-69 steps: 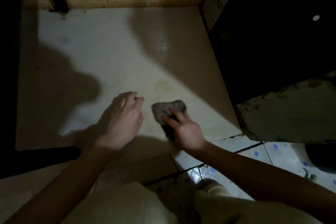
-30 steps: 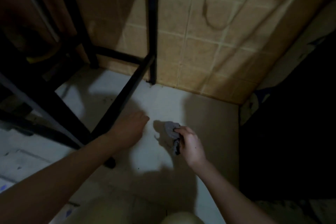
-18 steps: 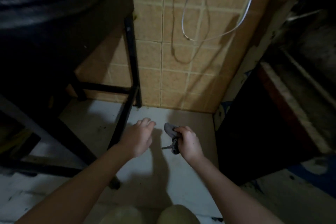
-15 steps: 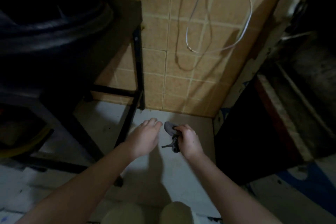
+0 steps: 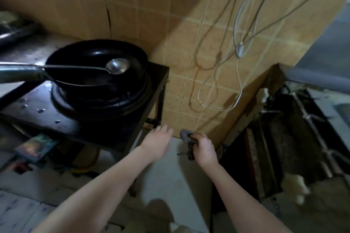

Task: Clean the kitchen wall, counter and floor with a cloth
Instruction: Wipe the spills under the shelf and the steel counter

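Two changes: the cloth [image 5: 185, 135] was pressed flat on the floor [image 5: 170, 179] 2.3 s ago and is now lifted clear of it; the view has risen from bare floor to wall and stove stand.
Meaning for task: the floor pass in this corner looks finished or paused; in my judgement the wall or the stand top comes next.
Wok [image 5: 94, 60]: 10 o'clock, black, round, glossy, seated on a dark ring burner.
Ladle [image 5: 117, 66]: bright metal, bowl resting inside the wok, long handle running to 9 o'clock.
Stand [image 5: 158, 73]: black, square-edged, slim legs; pale flecks on its top at 9 o'clock.
Left hand [image 5: 157, 144]: 6 o'clock, fingers straight and loosely together, holding nothing, just beside the cloth.
Cloth: 6 o'clock, grey, soft, bunched into a lump, a dark tail hanging below the fist.
Right hand [image 5: 204, 150]: fingers curled tight round the cloth, at the foot of the wall.
Wall [image 5: 214, 30]: tan square tiles, pale grout, matt; a dark vertical crack at 11 o'clock.
Cables [image 5: 239, 47]: 1 o'clock, thin, looped, hanging loose against the tiles; a snag risk when wiping.
Floor: pale, smooth, faint sheen.
Dark unit [image 5: 284, 138]: 4 o'clock, rough, grimy; detail unclear.
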Tool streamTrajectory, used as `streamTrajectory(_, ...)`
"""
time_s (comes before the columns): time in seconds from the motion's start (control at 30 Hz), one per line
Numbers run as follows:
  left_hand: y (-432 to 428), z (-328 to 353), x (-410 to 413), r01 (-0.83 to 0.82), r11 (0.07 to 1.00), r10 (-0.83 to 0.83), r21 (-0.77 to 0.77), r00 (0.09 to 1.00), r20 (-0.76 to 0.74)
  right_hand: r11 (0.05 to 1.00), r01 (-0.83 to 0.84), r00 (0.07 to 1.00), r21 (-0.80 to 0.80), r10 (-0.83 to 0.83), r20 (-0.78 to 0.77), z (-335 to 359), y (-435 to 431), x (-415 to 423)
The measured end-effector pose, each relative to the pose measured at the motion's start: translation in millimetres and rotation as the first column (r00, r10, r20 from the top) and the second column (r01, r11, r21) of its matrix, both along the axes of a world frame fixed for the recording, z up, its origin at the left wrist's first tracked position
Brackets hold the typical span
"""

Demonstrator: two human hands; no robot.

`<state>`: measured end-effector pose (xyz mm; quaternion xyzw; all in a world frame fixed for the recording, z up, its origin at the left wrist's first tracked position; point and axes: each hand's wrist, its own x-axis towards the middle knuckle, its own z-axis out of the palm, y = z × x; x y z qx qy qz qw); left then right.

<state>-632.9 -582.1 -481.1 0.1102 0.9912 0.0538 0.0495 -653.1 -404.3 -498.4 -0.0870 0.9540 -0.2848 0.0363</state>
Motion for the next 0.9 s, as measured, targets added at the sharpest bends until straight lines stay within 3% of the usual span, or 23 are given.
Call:
streamTrajectory(0.37, -63.6, 121.9, 43.3, -0.125, 0.992, 0.125, 0.012, 0.992, 0.001, 0.992, -0.119, 0.988, 0.03, 0.116, 0.097, 140.7, -27.2, 23.2)
streamTrajectory(0.77, -164.1, 119.0, 110.0, -0.361, 0.932, 0.363, -0.043, 0.923, 0.131, 0.966, -0.258, 0.952, 0.035, 0.247, 0.182, 148.1, -127.1, 36.7)
streamTrajectory(0.9, -188.9, 105.2, 132.0, -0.381, 0.922, 0.387, -0.064, 0.909, 0.158, 0.976, -0.217, 0.953, 0.003, 0.211, 0.217, 132.8, -160.5, 39.6)
